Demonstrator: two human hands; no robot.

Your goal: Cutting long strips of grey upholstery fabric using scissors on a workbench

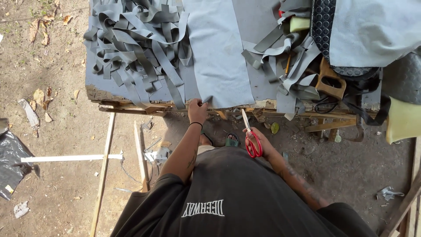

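The tabletop [267, 103], a worn wooden slab with a chipped front edge, stretches across the view above both hands. Its biggest piece is the grey sheet [217, 52], a long rectangle of leather-like material lying flat, with its near corner hanging at the tabletop edge right at the left hand. Left of that hand and farther back sits a tangled heap of grey strips [136, 48], some spilling over the front edge. Above and to the right of the right hand lies a second, looser bundle of strips [289, 66], a black mat with raised round studs [323, 26], a pale textured sheet [372, 30] over it, and a wooden saw handle [331, 81]. A yellowish foam piece [402, 120] hangs off the far right end.

The left hand [198, 111] reaches up to the tabletop edge and pinches the near corner of the grey sheet between fingers and thumb. The right hand [258, 141] hangs lower, in front of the tabletop and near the person's waist, closed around the red handles of a pair of scissors [249, 134]; the blades point up toward the sheet's edge and look closed.

Below the hands, on the dirt ground, lie thin wooden slats [103, 171], a crumpled black plastic bag [11, 158] far left, and dry leaves.
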